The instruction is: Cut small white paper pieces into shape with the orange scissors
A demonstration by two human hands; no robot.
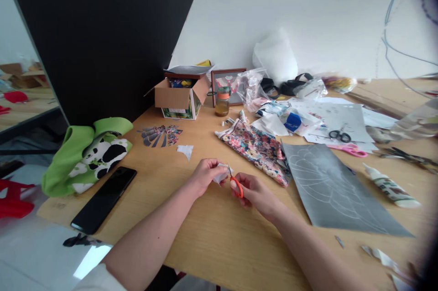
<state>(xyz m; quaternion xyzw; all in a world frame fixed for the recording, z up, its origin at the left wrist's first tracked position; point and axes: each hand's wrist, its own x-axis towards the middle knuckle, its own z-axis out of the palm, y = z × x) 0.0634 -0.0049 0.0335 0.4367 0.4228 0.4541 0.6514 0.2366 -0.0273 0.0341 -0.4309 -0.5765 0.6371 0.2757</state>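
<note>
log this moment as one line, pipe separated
left hand: holds white scrap | right hand: holds orange scissors | blades: at scrap | floral cloth: on table

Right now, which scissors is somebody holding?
The small scissors with bright orange handles, gripped in the person's right hand. The black-handled scissors and pink-handled scissors lie farther right, with no hand on them.

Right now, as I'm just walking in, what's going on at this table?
A person's left hand pinches a small pale piece above the wooden table. The right hand holds orange-handled scissors, their blades up against the piece; whether they are cutting at this instant is too small to tell. Floral fabric lies just beyond the right hand, and a gray sheet with pale line drawing lies to its right.
</note>
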